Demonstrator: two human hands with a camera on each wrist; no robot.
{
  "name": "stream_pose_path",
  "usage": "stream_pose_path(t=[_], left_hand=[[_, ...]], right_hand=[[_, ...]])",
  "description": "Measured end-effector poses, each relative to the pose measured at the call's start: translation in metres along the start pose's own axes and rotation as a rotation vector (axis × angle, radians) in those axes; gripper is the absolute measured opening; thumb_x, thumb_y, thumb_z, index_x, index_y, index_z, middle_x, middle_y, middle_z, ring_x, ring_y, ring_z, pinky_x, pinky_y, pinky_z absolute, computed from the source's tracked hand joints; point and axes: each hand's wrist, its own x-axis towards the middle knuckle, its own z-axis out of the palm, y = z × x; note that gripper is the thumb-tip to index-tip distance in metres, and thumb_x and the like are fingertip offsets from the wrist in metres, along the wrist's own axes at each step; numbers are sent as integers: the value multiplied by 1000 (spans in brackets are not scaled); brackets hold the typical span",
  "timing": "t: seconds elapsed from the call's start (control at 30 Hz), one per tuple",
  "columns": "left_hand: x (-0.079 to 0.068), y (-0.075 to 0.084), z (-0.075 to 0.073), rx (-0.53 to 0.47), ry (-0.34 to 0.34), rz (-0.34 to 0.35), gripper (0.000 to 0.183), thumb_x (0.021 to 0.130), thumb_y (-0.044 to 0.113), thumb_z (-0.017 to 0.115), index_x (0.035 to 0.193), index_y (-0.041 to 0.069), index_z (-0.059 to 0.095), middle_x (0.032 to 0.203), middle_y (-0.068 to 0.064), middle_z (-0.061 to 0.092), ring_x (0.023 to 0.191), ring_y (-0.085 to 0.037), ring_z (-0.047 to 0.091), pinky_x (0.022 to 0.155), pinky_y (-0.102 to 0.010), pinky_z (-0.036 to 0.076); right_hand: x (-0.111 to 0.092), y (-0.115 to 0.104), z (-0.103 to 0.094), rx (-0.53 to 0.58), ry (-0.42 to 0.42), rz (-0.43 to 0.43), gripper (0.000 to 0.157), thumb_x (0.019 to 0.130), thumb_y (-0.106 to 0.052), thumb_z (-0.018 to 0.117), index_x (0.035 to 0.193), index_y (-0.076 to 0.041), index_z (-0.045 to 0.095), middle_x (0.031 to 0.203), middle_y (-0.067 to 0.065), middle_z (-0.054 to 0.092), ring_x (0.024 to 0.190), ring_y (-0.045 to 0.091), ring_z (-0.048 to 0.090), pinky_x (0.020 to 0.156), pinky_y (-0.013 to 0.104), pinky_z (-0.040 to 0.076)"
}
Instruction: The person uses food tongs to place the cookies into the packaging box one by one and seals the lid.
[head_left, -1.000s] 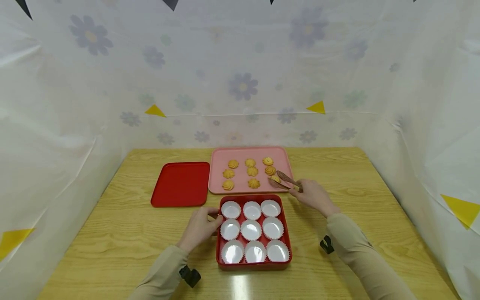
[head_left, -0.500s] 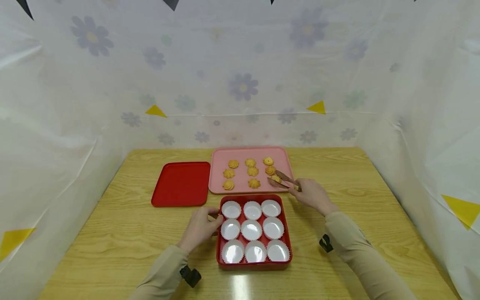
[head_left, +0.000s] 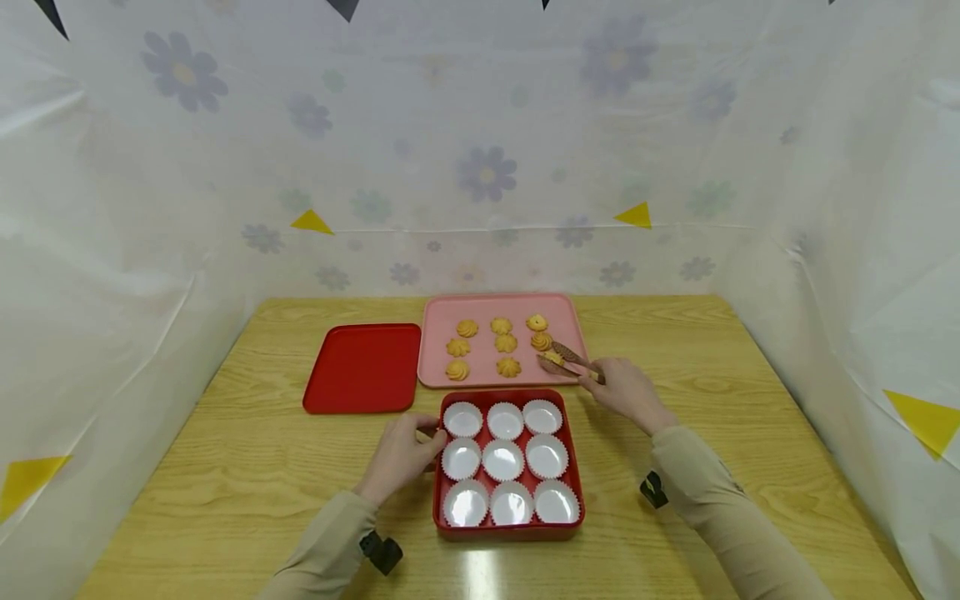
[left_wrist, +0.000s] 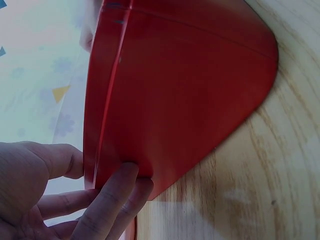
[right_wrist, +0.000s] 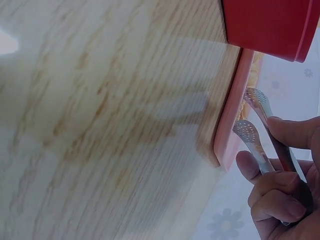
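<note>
In the head view, my right hand [head_left: 628, 390] holds metal tongs [head_left: 576, 358] with perforated tips, over the near right corner of the pink tray [head_left: 442, 312]. The tips straddle a golden piped cookie [head_left: 553, 357]; in the right wrist view a gap shows between the tong tips [right_wrist: 246, 131], just above the tray's rim. My left hand [head_left: 403, 454] holds the left wall of the red box [head_left: 576, 467]. In the left wrist view its thumb is at the rim while fingers [left_wrist: 107, 200] lie against the outer wall. White paper cups [head_left: 502, 460] fill the box in rows, with nothing in them.
Several more cookies [head_left: 507, 367] lie in rows on the pink tray, directly behind the box. A flat red lid [head_left: 362, 369] rests on the wooden table [head_left: 675, 333] to the tray's left. White flowered sheeting [head_left: 487, 175] surrounds the table at back and sides.
The tongs have shifted very slightly, and their tips have drawn a little closer about the cookie. My left hand and the box stay where they were.
</note>
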Motion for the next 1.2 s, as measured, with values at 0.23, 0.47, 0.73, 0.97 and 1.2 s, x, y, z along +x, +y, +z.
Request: stream_pose_path(t=[0.23, 0.47, 0.73, 0.97, 1.2], left_hand=[[0, 1, 0, 17, 5, 6, 23, 90, 9, 67, 109, -3, 74, 92, -8, 72, 66, -10, 61, 61, -22, 52], [0, 0, 0, 11, -4, -7, 27, 91, 10, 66, 113, -4, 73, 96, -10, 73, 65, -10, 61, 60, -23, 52], [-1, 2, 0, -1, -8, -12, 27, 91, 10, 66, 113, -4, 72, 100, -12, 74, 66, -10, 63, 60, -23, 53], [-1, 2, -1, 13, -9, -5, 24, 91, 9, 66, 110, -3, 73, 95, -10, 73, 65, -10, 62, 58, -22, 52], [-1, 2, 0, -12, -3, 15, 26, 90, 9, 65, 110, -6, 73, 102, -17, 75, 66, -13, 70, 58, -20, 54]], right_hand=[[-6, -2, -5, 28, 14, -23, 37, 98, -25, 62, 118, 5, 68, 58, 0, 49, 47, 11, 39, 44, 25, 29], [-13, -13, -13, 41, 52, -63, 40, 97, -25, 64, 122, 6, 66, 69, 6, 59, 53, 12, 41, 47, 26, 31], [-19, -31, -16, 59, 69, -153, 31, 96, -26, 66, 114, -1, 70, 68, 2, 56, 54, 10, 38, 48, 24, 30], [-23, -51, -16, 73, 43, -247, 18, 95, -26, 68, 100, -9, 71, 74, -3, 60, 61, 10, 44, 53, 23, 38], [-26, -68, -9, 81, -11, -391, 10, 94, -24, 70, 88, -17, 67, 70, -7, 57, 61, 6, 43, 54, 21, 37]])
